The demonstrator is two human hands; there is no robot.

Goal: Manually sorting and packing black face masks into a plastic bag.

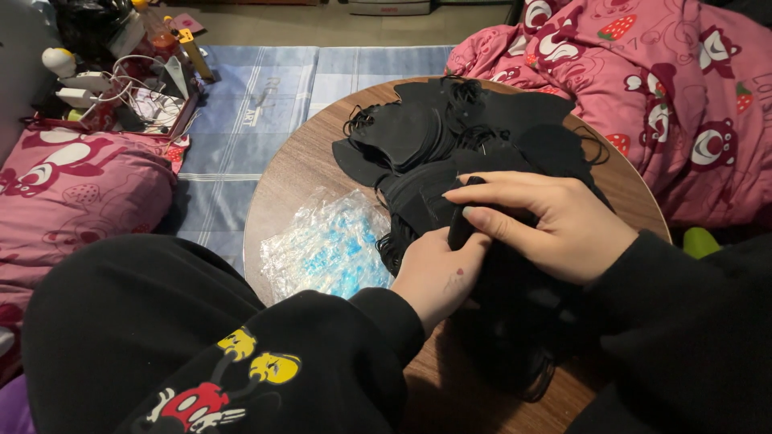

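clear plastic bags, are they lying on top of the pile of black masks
No, the clear plastic bags lie on the round wooden table beside the pile of black masks.

Under both hands lies a pile of black masks (pixel 450 137), matt soft cloth with thin elastic loops. Left of the left hand (pixel 438 273), a clear plastic bag (pixel 322 245) looks glossy and crinkled. The round table (pixel 289 173) beneath shows smooth brown wood grain.

A home bedroom: pink cartoon quilt (pixel 667 88), blue sheet (pixel 257 104), a round table (pixel 297 177) (wooden), cluttered tray (pixel 121 96) of chargers.
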